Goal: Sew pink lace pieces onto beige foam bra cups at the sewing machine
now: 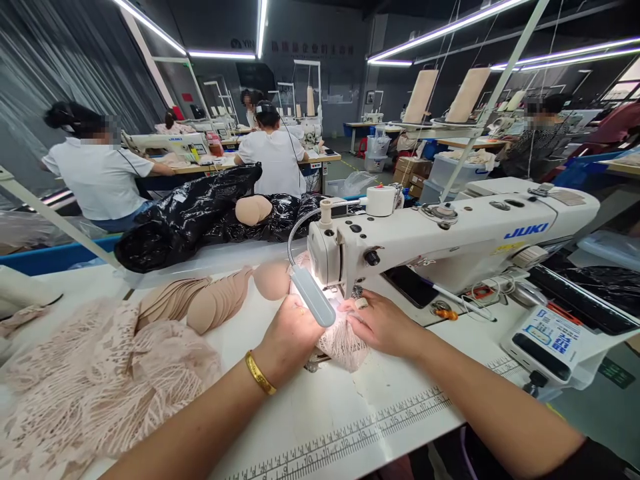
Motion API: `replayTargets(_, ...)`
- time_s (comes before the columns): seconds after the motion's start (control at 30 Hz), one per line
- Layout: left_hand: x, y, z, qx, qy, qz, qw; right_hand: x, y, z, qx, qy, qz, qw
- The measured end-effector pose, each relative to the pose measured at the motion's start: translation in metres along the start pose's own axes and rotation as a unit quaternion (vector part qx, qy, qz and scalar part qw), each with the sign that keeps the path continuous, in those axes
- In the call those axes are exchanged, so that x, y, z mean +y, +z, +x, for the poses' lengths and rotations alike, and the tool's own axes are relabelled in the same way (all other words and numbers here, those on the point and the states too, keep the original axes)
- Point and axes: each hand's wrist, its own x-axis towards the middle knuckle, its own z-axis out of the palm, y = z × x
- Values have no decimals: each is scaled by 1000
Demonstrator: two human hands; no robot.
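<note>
A piece of pale pink lace fabric (344, 344) lies under the head of a white sewing machine (430, 230), lit by a small grey lamp (314, 297) on a bendable neck. My left hand (290, 333), with a gold bangle at its wrist, is curled on the left side of the lace. The lamp covers part of its fingers. From the right, my right hand (383, 323) pinches the lace close to the needle area, its thumb and forefinger together. A beige bra cup (273, 280) sits just behind my left hand.
Stacked beige cups (220, 303) and a heap of lace (120, 380) cover the left tabletop. Black plastic bags (195, 207) lie behind. To the right are a phone (410, 285), orange-handled snips (445, 313) and a white box-shaped device (543, 347). A printed ruler (350, 437) follows the front edge.
</note>
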Motion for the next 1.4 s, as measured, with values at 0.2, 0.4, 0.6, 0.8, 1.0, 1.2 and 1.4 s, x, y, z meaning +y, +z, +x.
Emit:
replayTargets(0.2, 3, 8, -1, -18, -21, -14, 1000, -2, -1, 5, -7, 45, -7, 999)
replayTargets(0.4, 0, -15, 2, -67, -35, -110, 991, -1, -1, 1, 0, 10, 3, 1000)
replayTargets(0.6, 0, -25, 0, -219, -122, -127, 960, -16, 1, -6, 72, -81, -10, 994)
replayTargets(0.8, 2, -37, 9, -239, -96, -314, 914, -32, 1, -3, 46, -160, -4, 986)
replayTargets(1.0, -2, -51, 3, -329, -109, -231, 909, -7, 10, 0, -3, -78, -117, 990)
replayTargets(1.2, 2, -39, 1, -299, -111, -196, 927, -5, 9, -1, 32, -72, -91, 993)
replayTargets(1.4, -2, -30, -6, -257, -94, -190, 943, -12, 8, 0, -16, -79, -54, 995)
